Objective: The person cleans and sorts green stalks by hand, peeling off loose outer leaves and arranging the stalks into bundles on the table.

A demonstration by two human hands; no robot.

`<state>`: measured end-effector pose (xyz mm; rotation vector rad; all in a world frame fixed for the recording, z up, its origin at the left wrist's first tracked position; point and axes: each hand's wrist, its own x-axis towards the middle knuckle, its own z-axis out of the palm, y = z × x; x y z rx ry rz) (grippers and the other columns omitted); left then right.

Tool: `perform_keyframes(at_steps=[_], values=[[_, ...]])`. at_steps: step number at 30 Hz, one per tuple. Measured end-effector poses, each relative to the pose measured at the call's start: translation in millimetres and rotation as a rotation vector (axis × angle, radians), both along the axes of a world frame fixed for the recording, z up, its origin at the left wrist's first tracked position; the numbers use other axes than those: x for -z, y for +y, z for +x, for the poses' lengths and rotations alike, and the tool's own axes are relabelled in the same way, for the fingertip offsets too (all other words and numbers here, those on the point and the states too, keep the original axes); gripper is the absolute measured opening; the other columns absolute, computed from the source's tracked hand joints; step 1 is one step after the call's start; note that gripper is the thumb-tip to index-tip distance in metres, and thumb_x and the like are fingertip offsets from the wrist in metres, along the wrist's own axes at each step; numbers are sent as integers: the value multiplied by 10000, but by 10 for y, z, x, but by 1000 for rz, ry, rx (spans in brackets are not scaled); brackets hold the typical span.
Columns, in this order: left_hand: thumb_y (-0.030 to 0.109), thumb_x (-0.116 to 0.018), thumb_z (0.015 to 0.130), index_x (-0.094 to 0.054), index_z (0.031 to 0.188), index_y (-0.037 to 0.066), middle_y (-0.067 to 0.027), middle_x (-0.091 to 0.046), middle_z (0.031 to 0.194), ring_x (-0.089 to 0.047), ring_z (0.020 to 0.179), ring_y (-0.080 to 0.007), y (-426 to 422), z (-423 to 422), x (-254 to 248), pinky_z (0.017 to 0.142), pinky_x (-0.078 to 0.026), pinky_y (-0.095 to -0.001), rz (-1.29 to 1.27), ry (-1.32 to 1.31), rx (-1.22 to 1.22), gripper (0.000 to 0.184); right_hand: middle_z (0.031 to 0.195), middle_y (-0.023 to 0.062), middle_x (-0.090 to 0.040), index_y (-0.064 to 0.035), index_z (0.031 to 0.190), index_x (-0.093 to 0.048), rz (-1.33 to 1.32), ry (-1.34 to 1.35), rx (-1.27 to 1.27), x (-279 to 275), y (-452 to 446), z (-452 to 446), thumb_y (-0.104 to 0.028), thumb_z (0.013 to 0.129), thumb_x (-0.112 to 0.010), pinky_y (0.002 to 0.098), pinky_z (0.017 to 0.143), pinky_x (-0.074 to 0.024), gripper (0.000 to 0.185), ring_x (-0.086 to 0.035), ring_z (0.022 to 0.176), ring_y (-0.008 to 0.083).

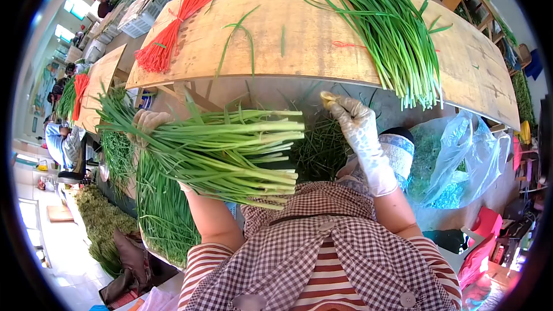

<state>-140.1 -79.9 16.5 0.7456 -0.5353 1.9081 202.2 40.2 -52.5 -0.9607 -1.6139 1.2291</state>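
My left hand (151,125), in a pale glove, is wrapped round a bunch of long green stalks (230,144), held sideways in front of my apron with the pale cut ends pointing right. My right hand (348,112), in a whitish glove, is raised beside those ends, its fingers curled together; what they pinch, if anything, is too small to tell. Another bundle of green stalks (397,40) lies on the right of the wooden table (311,23), over a red tie. A bundle of red ties (173,31) rests at the table's left.
More green stalks (164,213) are heaped at my left. Loose trimmings (322,150) lie low between my hands and the table. A clear plastic bag (461,155) stands at the right. White crates (144,11) are stacked behind the table. Other people sit at the far left.
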Motion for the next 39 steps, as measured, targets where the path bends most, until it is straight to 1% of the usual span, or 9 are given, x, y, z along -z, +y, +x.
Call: perform_keyframes(at_steps=[7,9,13,16,21,24,30,37,39], values=[[156,-547,901,-487,655,155,57,-453,532,-455,521,-82,-27,164,-137,635,-398,-253,-139,-129,99,253,1003,122,-677,-58,1083,-668,665,-273,-469,-488,-176,-373,-82,790,-702,337,798,-523,296,-658,904,246],[173,-554,906,-520,691,130,37,-489,560,-489,545,-94,-19,200,-133,661,-425,-259,-40,-117,74,222,891,112,-682,-74,973,-671,605,-12,-244,-302,-145,-437,-151,837,-630,353,675,-541,162,-671,781,286],[186,-572,908,-535,706,122,34,-503,565,-521,537,-100,-129,129,-148,671,-430,-263,-30,-159,23,214,890,113,-703,-34,1009,-670,-77,-212,51,-143,161,-24,-140,905,-583,310,725,-541,172,-679,766,188],[173,-603,889,-541,726,120,34,-515,575,-537,534,-103,-129,89,-105,678,-434,-269,-29,-172,33,182,891,89,-706,3,1090,-664,8,-134,-336,-431,-142,35,-122,831,-698,264,740,-528,290,-647,774,128],[158,-692,807,-532,770,117,43,-525,600,-519,531,-92,-16,100,12,671,-442,-265,-51,-106,-7,169,907,79,-716,2,1026,-698,-533,-184,-563,-591,-342,-296,-110,764,-769,262,777,-522,294,-643,826,104],[152,-691,796,-530,788,109,45,-521,595,-516,528,-86,29,99,-2,657,-452,-256,-19,-64,-8,166,982,94,-715,-49,1071,-687,-428,-295,-559,-509,-379,-407,-285,776,-766,303,841,-515,386,-672,896,172],[142,-697,789,-523,777,115,51,-514,588,-505,504,-81,0,96,-14,608,-453,-234,-57,-36,-68,176,979,97,-707,-23,1099,-661,-408,-108,-545,-332,-414,-392,-228,787,-763,304,847,-500,387,-643,886,153],[159,-656,832,-530,721,154,64,-515,572,-536,536,-69,-119,43,-172,650,-432,-250,125,31,-114,168,957,131,-709,-29,964,-718,-311,-319,-1,184,-34,321,-133,786,-720,289,849,-515,206,-666,890,173],[161,-674,810,-520,722,151,66,-517,564,-540,532,-63,-132,75,-155,621,-452,-234,73,48,-198,177,964,105,-712,-61,966,-729,-359,-236,-293,-112,-226,196,-143,805,-714,290,867,-511,180,-663,912,169]])
